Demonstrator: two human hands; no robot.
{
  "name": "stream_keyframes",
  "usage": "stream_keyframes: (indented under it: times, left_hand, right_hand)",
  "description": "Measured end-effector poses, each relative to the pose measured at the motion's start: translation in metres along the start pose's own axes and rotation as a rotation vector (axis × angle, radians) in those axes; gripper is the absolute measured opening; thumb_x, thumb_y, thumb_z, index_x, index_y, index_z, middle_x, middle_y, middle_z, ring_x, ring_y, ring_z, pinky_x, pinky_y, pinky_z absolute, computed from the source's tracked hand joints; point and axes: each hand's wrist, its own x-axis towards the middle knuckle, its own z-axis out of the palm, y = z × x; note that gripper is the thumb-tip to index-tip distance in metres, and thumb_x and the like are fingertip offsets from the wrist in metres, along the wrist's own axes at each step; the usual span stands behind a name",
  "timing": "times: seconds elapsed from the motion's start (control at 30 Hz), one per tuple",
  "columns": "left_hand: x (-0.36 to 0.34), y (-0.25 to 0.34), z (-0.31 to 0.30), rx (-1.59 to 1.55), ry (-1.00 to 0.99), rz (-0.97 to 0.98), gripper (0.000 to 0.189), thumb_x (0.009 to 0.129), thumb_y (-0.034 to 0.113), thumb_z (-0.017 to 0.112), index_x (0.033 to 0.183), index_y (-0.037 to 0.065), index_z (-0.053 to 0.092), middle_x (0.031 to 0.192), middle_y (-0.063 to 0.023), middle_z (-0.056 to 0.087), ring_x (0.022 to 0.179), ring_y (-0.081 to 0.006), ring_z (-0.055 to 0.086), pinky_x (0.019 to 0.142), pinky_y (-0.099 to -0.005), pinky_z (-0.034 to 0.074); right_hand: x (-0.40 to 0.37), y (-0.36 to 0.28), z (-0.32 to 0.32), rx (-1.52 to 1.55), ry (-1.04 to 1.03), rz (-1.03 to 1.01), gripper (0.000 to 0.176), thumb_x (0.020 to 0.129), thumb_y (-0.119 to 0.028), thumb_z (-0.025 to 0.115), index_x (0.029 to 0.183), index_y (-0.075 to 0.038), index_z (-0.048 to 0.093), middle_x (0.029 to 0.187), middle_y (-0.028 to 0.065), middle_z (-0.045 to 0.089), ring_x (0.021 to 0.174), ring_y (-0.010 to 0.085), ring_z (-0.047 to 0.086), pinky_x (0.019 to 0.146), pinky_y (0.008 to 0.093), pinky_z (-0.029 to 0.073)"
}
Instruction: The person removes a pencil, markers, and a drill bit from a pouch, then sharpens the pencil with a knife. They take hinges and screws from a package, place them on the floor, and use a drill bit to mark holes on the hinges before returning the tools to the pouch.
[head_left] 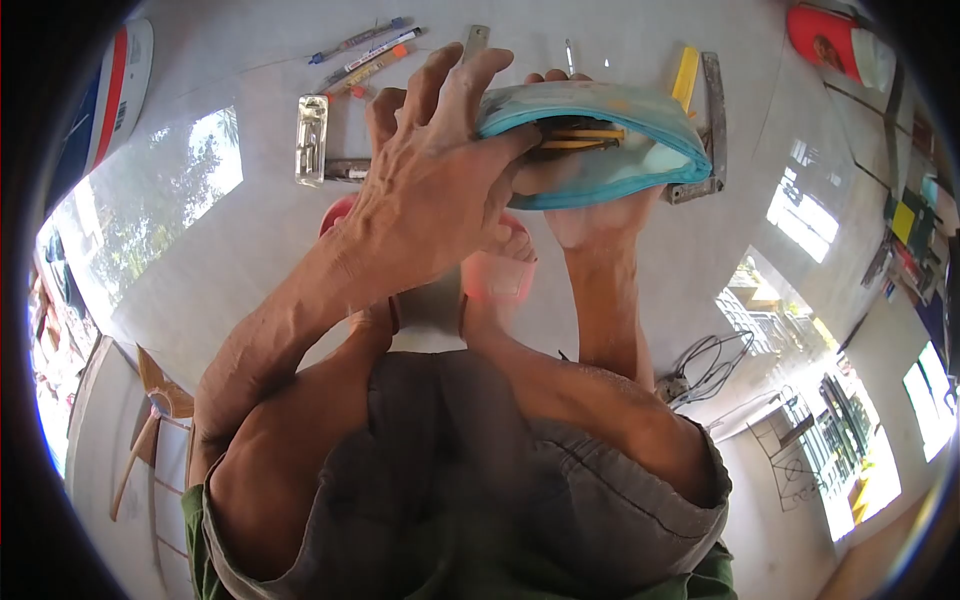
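1. One teal-edged pouch is held above the floor, mouth facing near, likely for access.
2. Left hand: fingers spread, thumb at the mouth's left, perhaps to widen it.
3. Right hand supports beneath; whether pinching, I cannot tell.

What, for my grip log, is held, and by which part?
A teal-edged pouch: right hand holds it from beneath; left hand at its open mouth's left end, grip unclear.

A single head-worn camera faces forward and down. It looks from close above grey cloth shorts.
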Motion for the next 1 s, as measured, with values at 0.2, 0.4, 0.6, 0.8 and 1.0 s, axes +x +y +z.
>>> stream_keyframes:
  times: [0.2,0.4,0.6,0.8,1.0]
  left_hand:
    - [0.002,-0.007,0.002,0.141,-0.035,0.027,0.044,0.074,0.025,0.076,0.117,0.012,0.073,0.147,-0.0142,0.037,0.139,-0.0417,0.030,0.099,-0.0620,0.030]
    - [-0.001,-0.003,0.012,0.124,0.029,-0.025,0.051,0.078,0.027,0.075,0.127,0.016,0.068,0.148,-0.0116,0.037,0.138,-0.0417,0.030,0.095,-0.0626,0.032]
    - [0.002,-0.002,0.012,0.052,0.066,-0.043,0.051,0.073,0.021,0.076,0.124,0.014,0.070,0.148,-0.0125,0.037,0.138,-0.0398,0.031,0.092,-0.0605,0.033]
    - [0.005,-0.002,0.009,0.013,0.026,-0.058,0.051,0.073,0.015,0.074,0.123,0.005,0.069,0.146,-0.0165,0.039,0.138,-0.0385,0.032,0.093,-0.0591,0.032]
    - [0.007,-0.001,0.003,-0.030,-0.053,-0.098,0.060,0.073,0.002,0.065,0.133,0.006,0.061,0.149,-0.0146,0.037,0.139,-0.0392,0.033,0.111,-0.0520,0.029]
  right_hand:
    - [0.000,-0.002,0.004,0.031,0.014,0.053,0.085,0.096,-0.071,0.023,0.128,0.001,0.054,0.128,0.0191,0.059,0.118,0.0344,0.056,0.104,0.0477,0.044]
    - [-0.001,0.004,0.003,-0.016,0.170,-0.005,0.065,0.099,-0.055,0.037,0.128,0.001,0.054,0.126,0.0172,0.061,0.114,0.0317,0.059,0.100,0.0447,0.048]
    - [0.000,0.009,0.004,0.017,0.184,0.060,0.060,0.102,-0.051,0.035,0.132,-0.003,0.053,0.130,0.0157,0.059,0.117,0.0319,0.058,0.102,0.0457,0.048]
    - [-0.003,0.009,0.003,0.109,0.118,0.138,0.068,0.102,-0.059,0.029,0.137,-0.005,0.049,0.136,0.0160,0.055,0.124,0.0336,0.053,0.106,0.0481,0.043]
    - [-0.007,0.015,-0.003,-0.234,0.148,0.013,0.065,0.103,-0.055,0.030,0.139,-0.004,0.048,0.139,0.0180,0.052,0.125,0.0352,0.052,0.108,0.0493,0.043]
